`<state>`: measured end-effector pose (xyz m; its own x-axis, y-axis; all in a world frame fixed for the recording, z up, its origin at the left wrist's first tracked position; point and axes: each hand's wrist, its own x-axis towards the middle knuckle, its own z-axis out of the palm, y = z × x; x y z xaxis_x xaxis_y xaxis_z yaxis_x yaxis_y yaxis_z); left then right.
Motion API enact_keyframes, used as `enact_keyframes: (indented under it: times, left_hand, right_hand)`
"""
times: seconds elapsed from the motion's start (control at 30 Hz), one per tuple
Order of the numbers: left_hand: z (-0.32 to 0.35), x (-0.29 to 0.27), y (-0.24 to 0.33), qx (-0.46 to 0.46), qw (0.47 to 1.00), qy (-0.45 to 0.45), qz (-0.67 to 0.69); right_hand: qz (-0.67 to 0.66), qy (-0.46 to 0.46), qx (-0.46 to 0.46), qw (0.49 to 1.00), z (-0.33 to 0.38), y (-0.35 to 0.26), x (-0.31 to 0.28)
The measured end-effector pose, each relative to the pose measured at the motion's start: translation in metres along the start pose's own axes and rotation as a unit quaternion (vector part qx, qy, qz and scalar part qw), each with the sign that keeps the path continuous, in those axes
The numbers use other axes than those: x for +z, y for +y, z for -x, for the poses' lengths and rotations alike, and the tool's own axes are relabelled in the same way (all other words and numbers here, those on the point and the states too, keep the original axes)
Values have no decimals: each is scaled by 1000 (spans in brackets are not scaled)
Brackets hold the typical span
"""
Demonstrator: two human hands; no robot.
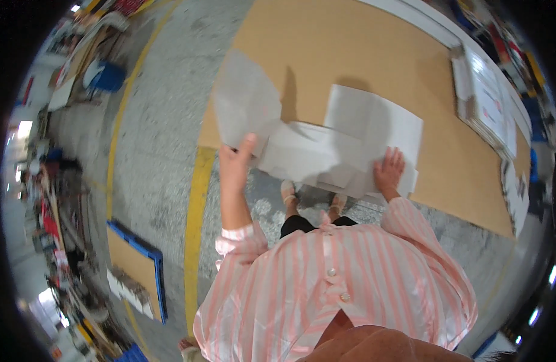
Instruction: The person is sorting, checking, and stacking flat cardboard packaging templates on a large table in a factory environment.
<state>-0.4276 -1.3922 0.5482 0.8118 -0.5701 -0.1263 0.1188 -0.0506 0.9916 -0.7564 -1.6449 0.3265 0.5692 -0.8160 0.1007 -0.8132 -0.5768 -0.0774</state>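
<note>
Left fingers (249,144) pinching flap (246,90), right fingers (395,158) slightly spread | cardboard stack (484,99) upper right, on worktop (350,45) | white cardboard (311,151) mid-frame, under right fingers

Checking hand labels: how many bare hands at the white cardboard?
2. Left hand at the lower edge of the white cardboard's left flap, partly hidden; right hand spread on its right part.

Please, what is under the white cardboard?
The brown surface shows beyond the white cardboard and appears to extend beneath it; whatever lies directly underneath is covered and cannot be seen.
</note>
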Motion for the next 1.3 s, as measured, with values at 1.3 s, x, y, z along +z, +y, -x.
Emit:
enact_keyframes:
  times: [1.3]
  left_hand:
    - [70, 176, -70, 459, 657, -223, -555]
  right_hand:
    - [-29, -259, -12, 965, 3, 1, 65]
